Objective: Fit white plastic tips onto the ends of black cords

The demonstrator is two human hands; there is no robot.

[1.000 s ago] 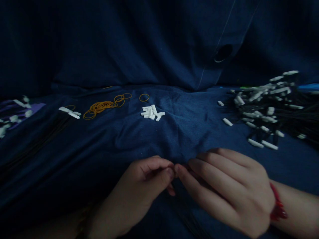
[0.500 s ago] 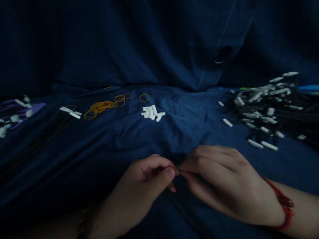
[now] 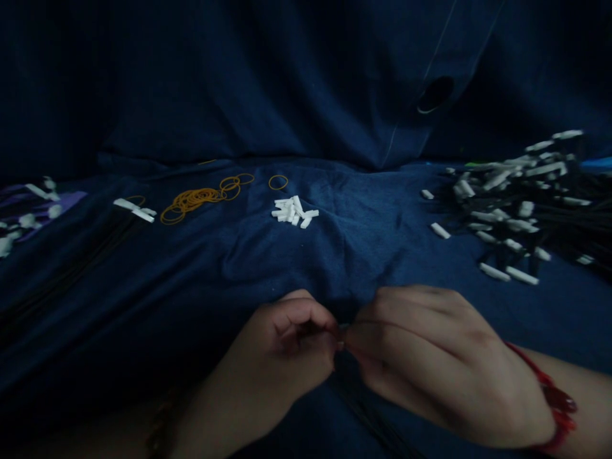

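Observation:
My left hand [image 3: 282, 357] is closed in a pinch, thumb against bent forefinger. My right hand [image 3: 430, 357], with a red bracelet at the wrist, pinches right beside it, so the fingertips of both almost meet. A sliver of something small and pale shows between them, mostly hidden by the fingers. Thin black cords [image 3: 373, 417] hang below the fingertips onto the cloth. Beyond my hands lies a small pile of white plastic pieces [image 3: 294, 211].
Orange rubber bands [image 3: 196, 199] lie in a heap at left, with one loose band [image 3: 278, 183] apart. A bundle of black cords with white ends [image 3: 136, 209] stretches at far left. More white-ended cords [image 3: 509, 223] are heaped at right. Dark blue cloth [image 3: 215, 274] lies underneath.
My left thumb has turned down and inward, so its nail no longer shows. My right hand has shifted slightly; both hands keep their pinch. The whole view has moved a little.

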